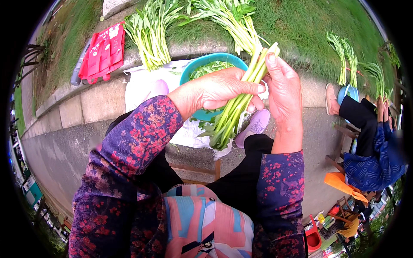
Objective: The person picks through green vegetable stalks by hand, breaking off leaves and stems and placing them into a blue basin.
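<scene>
A bunch of leafy green stems that looks like water spinach [234, 107] slants in front of me, pale cut ends up and leaves hanging down. Around its middle my left hand [217, 86] is closed, thumb across the stems. My right hand [286, 92] pinches near the cut ends, thumb on top; its other fingers are partly hidden. Below and behind the bunch stands a teal basin [187, 71] with loose green leaves [211, 69] in it. Two larger bundles of the same greens, one left [150, 38] and one right [234, 23], lie beyond the basin.
A white sheet [140, 81] lies under the basin, near my lilac shoes [258, 124]. A red bag [103, 53] rests on the stone kerb [92, 103] at left. On the right another seated person in blue [370, 163] has greens [344, 56] and a blue basin [348, 92].
</scene>
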{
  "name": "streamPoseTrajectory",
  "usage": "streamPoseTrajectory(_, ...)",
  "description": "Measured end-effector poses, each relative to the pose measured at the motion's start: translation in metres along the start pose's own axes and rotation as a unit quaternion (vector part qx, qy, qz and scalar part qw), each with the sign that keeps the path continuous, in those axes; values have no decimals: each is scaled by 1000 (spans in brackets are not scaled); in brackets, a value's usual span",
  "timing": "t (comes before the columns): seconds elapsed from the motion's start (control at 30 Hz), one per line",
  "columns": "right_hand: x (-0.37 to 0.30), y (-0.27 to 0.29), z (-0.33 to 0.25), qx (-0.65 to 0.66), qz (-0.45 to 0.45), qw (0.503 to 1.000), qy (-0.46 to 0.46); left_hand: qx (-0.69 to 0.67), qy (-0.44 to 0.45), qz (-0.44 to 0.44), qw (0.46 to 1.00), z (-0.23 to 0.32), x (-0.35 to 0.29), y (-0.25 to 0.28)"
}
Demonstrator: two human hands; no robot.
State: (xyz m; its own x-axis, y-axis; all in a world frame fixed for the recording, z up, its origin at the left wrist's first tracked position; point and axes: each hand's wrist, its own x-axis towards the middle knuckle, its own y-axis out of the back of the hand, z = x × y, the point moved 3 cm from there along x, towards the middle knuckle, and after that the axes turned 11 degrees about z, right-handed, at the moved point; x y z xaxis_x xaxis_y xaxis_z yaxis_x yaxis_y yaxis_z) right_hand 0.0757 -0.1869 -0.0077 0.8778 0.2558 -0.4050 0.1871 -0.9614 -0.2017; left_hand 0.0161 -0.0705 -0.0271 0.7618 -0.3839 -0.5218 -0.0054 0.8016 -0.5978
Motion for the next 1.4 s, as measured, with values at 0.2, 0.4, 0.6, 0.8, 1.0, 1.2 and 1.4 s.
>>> streamPoseTrajectory(0.2, 5, 19, -6, -86, 138, 977, 135, -106, -121, 154, 975, 44, -6, 40)
streamPoseTrajectory(0.4, -4, 15, -4, -102, 108, 980, 133, -334, -294, 182, 877, 80, -18, 97)
streamPoseTrajectory(0.6, 0, 12, 3, -100, 127, 973, 166, -409, -362, 275, 791, 92, -36, 125)
streamPoseTrajectory(0.8, 2, 11, -3, -208, 172, 929, 254, -417, -364, 256, 793, 93, -40, 133)
streamPoseTrajectory(1.0, 5, 0, -5, -264, 171, 895, 315, -435, -344, 239, 797, 92, -42, 129)
streamPoseTrajectory(1.2, 8, -4, 3, -318, 144, 882, 317, -427, -346, 217, 807, 92, -44, 123)
streamPoseTrajectory(1.4, 8, 5, -6, -305, 135, 901, 277, -312, -361, 307, 824, 95, -51, 116)
